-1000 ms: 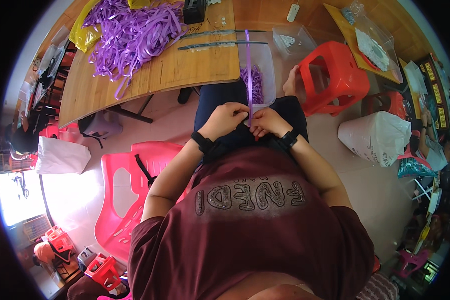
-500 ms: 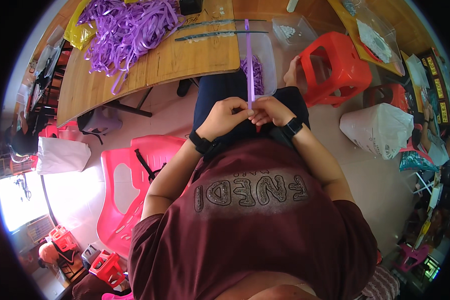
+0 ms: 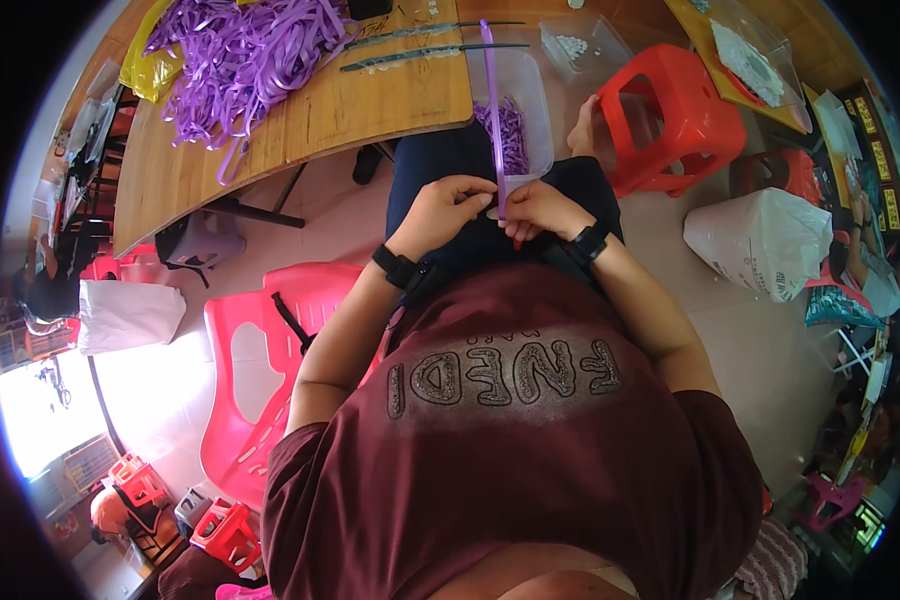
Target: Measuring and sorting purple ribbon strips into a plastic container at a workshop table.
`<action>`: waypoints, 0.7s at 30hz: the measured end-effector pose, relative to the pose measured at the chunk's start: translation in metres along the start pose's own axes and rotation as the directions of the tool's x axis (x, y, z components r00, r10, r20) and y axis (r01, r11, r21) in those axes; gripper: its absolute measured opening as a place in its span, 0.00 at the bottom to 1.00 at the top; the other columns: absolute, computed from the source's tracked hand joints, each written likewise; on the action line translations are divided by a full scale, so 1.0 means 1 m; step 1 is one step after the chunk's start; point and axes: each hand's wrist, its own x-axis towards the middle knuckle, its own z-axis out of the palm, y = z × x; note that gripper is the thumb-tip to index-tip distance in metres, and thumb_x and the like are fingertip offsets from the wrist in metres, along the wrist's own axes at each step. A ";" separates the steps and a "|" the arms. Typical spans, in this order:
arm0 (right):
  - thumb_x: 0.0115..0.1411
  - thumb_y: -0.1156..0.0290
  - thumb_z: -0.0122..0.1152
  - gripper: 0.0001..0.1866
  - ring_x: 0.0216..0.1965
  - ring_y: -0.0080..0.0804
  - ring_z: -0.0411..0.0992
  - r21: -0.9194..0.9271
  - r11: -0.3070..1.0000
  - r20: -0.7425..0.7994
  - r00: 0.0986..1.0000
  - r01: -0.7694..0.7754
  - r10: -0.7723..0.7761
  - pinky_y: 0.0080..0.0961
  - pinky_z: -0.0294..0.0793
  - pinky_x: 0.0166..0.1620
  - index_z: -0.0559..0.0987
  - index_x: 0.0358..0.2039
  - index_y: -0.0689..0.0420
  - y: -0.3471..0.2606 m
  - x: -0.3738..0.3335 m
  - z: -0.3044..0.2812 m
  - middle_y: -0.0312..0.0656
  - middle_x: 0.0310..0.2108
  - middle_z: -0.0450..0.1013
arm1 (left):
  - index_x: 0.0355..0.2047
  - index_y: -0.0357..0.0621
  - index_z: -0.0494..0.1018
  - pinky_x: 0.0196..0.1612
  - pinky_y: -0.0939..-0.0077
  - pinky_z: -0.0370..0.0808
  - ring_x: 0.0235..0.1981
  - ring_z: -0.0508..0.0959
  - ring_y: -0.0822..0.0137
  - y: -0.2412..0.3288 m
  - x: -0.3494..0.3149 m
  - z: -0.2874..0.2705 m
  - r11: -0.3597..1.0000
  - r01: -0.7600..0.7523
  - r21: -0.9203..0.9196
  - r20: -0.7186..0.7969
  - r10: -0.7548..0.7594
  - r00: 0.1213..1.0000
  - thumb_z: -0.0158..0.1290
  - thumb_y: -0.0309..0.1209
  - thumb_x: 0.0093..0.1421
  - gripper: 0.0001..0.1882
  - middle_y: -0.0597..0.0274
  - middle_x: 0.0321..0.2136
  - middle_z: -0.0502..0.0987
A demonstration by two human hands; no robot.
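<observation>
Where purple ribbon (image 3: 495,110) ends, right fingers (image 3: 518,210) pinch it, left fingers (image 3: 474,186) beside.

A fisheye camera, the left one of a pair worn on the person's head, is looking steeply down the front of the body. The maroon T-shirt (image 3: 530,470) is filling the lower middle, closest to the lens; the fingers (image 3: 470,186) are showing above centre, farther off. At its upper left the view is taking in the wooden worktop (image 3: 380,105), reaching wide to both sides and bending straight edges toward its dark rim.
</observation>
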 end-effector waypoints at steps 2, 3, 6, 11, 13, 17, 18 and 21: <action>0.61 0.62 0.62 0.13 0.20 0.28 0.76 0.029 0.999 0.012 1.000 -0.027 0.027 0.20 0.74 0.24 0.81 0.31 0.61 0.000 -0.002 0.000 0.41 0.24 0.78 | 0.45 0.39 0.80 0.37 0.78 0.77 0.29 0.78 0.74 -0.008 0.006 0.001 0.995 0.018 0.097 0.014 -0.019 1.000 0.57 0.33 0.63 0.13 0.60 0.32 0.81; 0.61 0.62 0.63 0.14 0.20 0.29 0.76 0.016 0.999 0.000 0.999 -0.033 0.033 0.20 0.75 0.24 0.81 0.31 0.61 -0.001 -0.003 -0.001 0.41 0.24 0.78 | 0.45 0.39 0.80 0.38 0.78 0.77 0.29 0.78 0.73 -0.012 0.008 0.003 0.995 -0.013 0.097 0.041 0.009 0.999 0.57 0.33 0.63 0.13 0.60 0.31 0.81; 0.61 0.60 0.64 0.15 0.20 0.29 0.76 0.015 0.999 -0.001 0.999 -0.039 0.039 0.20 0.75 0.24 0.81 0.30 0.61 -0.004 -0.005 0.001 0.40 0.23 0.77 | 0.46 0.39 0.79 0.33 0.82 0.73 0.27 0.75 0.76 -0.017 0.017 0.006 0.996 -0.061 0.058 0.083 0.056 0.995 0.56 0.34 0.64 0.14 0.65 0.29 0.79; 0.61 0.57 0.65 0.17 0.19 0.29 0.76 -0.013 1.000 0.022 1.000 -0.018 0.018 0.21 0.75 0.24 0.81 0.29 0.61 -0.014 -0.010 0.006 0.40 0.22 0.77 | 0.40 0.38 0.80 0.26 0.87 0.67 0.22 0.70 0.81 -0.003 0.033 0.012 0.978 0.053 -0.200 0.091 -0.035 0.995 0.57 0.35 0.64 0.12 0.70 0.26 0.77; 0.60 0.57 0.65 0.17 0.19 0.29 0.76 -0.001 1.000 0.035 0.999 -0.027 0.027 0.21 0.75 0.24 0.81 0.29 0.61 -0.011 -0.008 0.006 0.41 0.23 0.77 | 0.35 0.38 0.79 0.26 0.87 0.65 0.21 0.68 0.82 -0.007 0.038 0.013 0.961 0.102 -0.255 0.039 -0.095 0.995 0.59 0.35 0.63 0.11 0.70 0.24 0.75; 0.61 0.60 0.65 0.14 0.27 0.22 0.77 -0.024 0.997 0.022 0.997 0.075 -0.074 0.17 0.77 0.31 0.81 0.36 0.60 -0.028 -0.013 -0.028 0.37 0.28 0.78 | 0.30 0.37 0.80 0.22 0.83 0.67 0.18 0.70 0.80 -0.010 0.030 0.013 0.987 0.093 -0.133 -0.032 -0.098 0.995 0.61 0.37 0.61 0.13 0.69 0.18 0.74; 0.62 0.59 0.64 0.15 0.30 0.20 0.75 -0.034 0.984 -0.042 0.984 0.173 -0.174 0.17 0.76 0.34 0.80 0.41 0.58 -0.027 -0.010 -0.039 0.35 0.32 0.77 | 0.30 0.37 0.80 0.21 0.83 0.67 0.17 0.70 0.80 -0.009 0.029 0.012 0.991 0.076 -0.110 -0.042 -0.081 0.996 0.61 0.37 0.61 0.13 0.69 0.17 0.74; 0.65 0.58 0.62 0.16 0.32 0.19 0.74 0.080 0.922 -0.234 0.906 0.379 -0.352 0.14 0.72 0.35 0.79 0.44 0.56 -0.064 -0.005 -0.042 0.33 0.34 0.77 | 0.30 0.37 0.80 0.21 0.83 0.68 0.17 0.71 0.79 -0.006 0.028 0.008 0.985 0.112 -0.129 -0.025 -0.116 0.993 0.61 0.37 0.61 0.14 0.69 0.17 0.74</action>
